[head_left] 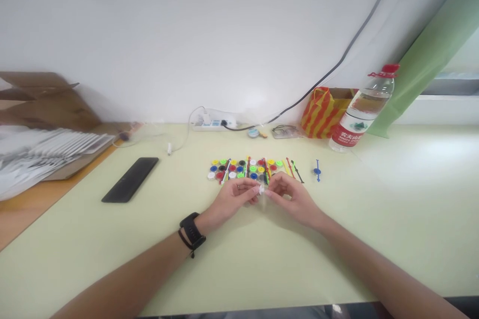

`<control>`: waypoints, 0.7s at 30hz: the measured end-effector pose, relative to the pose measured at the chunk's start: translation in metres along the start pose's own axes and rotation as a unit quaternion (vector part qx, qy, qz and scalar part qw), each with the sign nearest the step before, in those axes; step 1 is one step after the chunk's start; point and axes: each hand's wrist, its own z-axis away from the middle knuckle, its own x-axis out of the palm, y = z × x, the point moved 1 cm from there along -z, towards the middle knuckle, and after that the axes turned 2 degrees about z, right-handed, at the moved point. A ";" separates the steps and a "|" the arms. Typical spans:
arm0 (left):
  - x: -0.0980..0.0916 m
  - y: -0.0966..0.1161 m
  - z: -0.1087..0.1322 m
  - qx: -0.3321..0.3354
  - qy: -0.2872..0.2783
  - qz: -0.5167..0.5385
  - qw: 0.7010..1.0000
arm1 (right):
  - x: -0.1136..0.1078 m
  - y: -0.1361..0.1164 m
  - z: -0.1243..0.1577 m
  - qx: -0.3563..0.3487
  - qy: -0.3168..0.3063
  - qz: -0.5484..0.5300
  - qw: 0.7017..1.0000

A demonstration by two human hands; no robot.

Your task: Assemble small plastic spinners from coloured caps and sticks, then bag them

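Observation:
My left hand (230, 200) has a small white plastic piece (261, 190) pinched between thumb and fingertips. From the other side, my right hand (295, 200) closes thumb and fingers at the same piece; something thin and clear seems to hang there, too blurred to name. Just beyond my fingers lie rows of small round discs (240, 169) in yellow, white, red, blue, green and black. Among them are several thin arrow-shaped pointers (297, 171) in various colours. Off to the right, a blue arrow pointer (318, 171) lies apart, with a round piece at its middle.
A black phone-like slab (130, 180) lies at left, near stacked white packets (56, 157) and a cardboard box (48, 99). Along the wall are a power strip (213, 122) and its cable. A water bottle (361, 112) stands before a striped bag (322, 113) at back right.

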 end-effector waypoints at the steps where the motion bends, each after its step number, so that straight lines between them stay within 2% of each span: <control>1: 0.000 0.001 0.000 -0.001 -0.002 -0.001 1.000 | 0.000 0.000 0.000 0.000 -0.004 0.006 1.000; 7: 0.001 0.000 0.001 -0.005 -0.005 0.032 0.999 | 0.001 -0.001 0.000 0.010 -0.035 0.067 0.997; 12: 0.001 0.000 0.001 0.010 -0.011 0.031 0.999 | 0.002 -0.001 0.000 0.011 -0.046 0.077 0.996; 21: 0.000 -0.002 0.001 0.011 -0.033 0.022 0.999 | 0.001 0.002 -0.001 0.020 -0.005 0.052 0.998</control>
